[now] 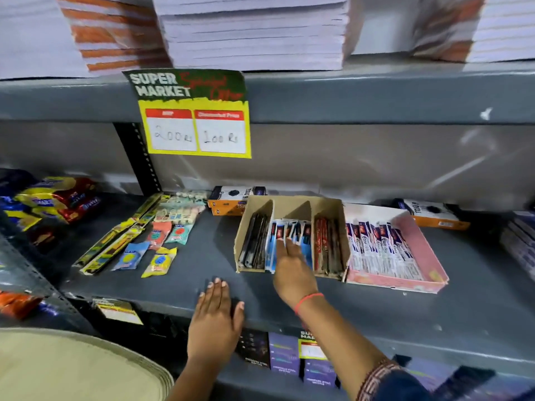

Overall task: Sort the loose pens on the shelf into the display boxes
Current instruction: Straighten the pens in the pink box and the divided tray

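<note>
A brown cardboard display box (292, 202) with three compartments stands on the grey shelf (202, 264). Black pens (254, 241) fill its left slot, blue pens (289, 230) the middle, red pens (328, 244) the right. My right hand (292, 270) reaches into the middle slot, fingers lying on the blue pens; whether it grips one is hidden. My left hand (215, 319) rests flat on the shelf's front edge, holding nothing. Beside the brown box, a pink display box (419, 247) holds white-and-purple packed pens (382, 247).
Pencil packs (115, 241) and small eraser and sharpener packets (162, 244) lie to the left. Orange boxes (228, 202) stand behind. A price card (197, 114) hangs from the upper shelf, which carries notebook stacks (254, 30). Snack packets (52, 201) sit far left.
</note>
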Action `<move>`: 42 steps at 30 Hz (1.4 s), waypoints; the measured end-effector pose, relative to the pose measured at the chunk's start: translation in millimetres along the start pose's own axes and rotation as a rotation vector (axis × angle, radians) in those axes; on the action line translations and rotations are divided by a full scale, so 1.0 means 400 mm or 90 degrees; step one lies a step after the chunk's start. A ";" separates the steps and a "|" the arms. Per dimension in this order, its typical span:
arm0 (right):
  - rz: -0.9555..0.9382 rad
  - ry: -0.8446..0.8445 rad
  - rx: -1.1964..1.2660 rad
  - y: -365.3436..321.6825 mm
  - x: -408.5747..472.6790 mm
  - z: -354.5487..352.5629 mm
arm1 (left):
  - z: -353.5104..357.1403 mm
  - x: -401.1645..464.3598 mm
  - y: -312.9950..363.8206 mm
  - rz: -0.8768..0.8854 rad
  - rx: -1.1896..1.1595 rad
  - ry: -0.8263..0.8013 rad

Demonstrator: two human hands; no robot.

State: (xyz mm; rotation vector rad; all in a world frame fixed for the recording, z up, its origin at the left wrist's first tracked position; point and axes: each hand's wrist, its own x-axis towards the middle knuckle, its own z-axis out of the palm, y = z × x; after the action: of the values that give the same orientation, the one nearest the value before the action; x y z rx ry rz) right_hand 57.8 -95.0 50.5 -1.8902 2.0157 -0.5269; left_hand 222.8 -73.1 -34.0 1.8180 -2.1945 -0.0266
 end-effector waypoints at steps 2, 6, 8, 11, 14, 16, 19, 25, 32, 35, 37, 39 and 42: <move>0.056 -0.020 -0.045 0.004 0.043 0.020 | 0.002 0.007 -0.007 0.013 0.006 0.000; 0.123 -0.073 -0.098 0.031 0.112 0.054 | 0.006 0.017 -0.018 0.033 -0.007 -0.017; 0.143 -0.117 -0.118 0.045 0.126 0.073 | 0.005 0.020 -0.020 0.031 -0.031 -0.024; 0.171 -0.139 -0.090 0.051 0.126 0.082 | 0.004 0.025 -0.021 0.041 -0.044 -0.012; 0.158 -0.095 -0.109 0.055 0.122 0.083 | 0.003 0.024 -0.025 0.048 -0.052 -0.004; 0.156 -0.065 -0.131 0.058 0.118 0.086 | 0.002 0.022 -0.028 0.050 -0.050 -0.008; 0.159 -0.054 -0.126 0.050 0.116 0.087 | 0.004 0.022 -0.029 0.049 -0.053 -0.013; 0.126 -0.008 -0.129 0.029 0.129 0.068 | 0.012 0.025 -0.028 0.055 -0.065 0.004; 0.089 -0.115 -0.185 0.037 0.137 0.083 | 0.015 0.026 -0.029 0.054 -0.054 0.002; 0.116 -0.118 -0.146 0.036 0.136 0.079 | 0.015 0.024 -0.029 0.056 -0.050 0.005; 0.104 -0.085 -0.112 0.037 0.139 0.076 | 0.012 0.024 -0.027 0.057 -0.048 0.001; 0.107 -0.029 -0.091 0.045 0.141 0.077 | 0.009 0.024 -0.026 0.057 -0.050 0.005; 0.151 -0.013 -0.110 0.056 0.138 0.083 | 0.007 0.023 -0.025 0.055 -0.050 0.012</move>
State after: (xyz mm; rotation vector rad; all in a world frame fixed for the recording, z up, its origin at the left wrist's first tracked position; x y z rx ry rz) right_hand 50.1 -150.4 11.4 -1.7047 2.2962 -0.2787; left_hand 230.1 -84.5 -36.8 1.6735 -2.2239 -0.0761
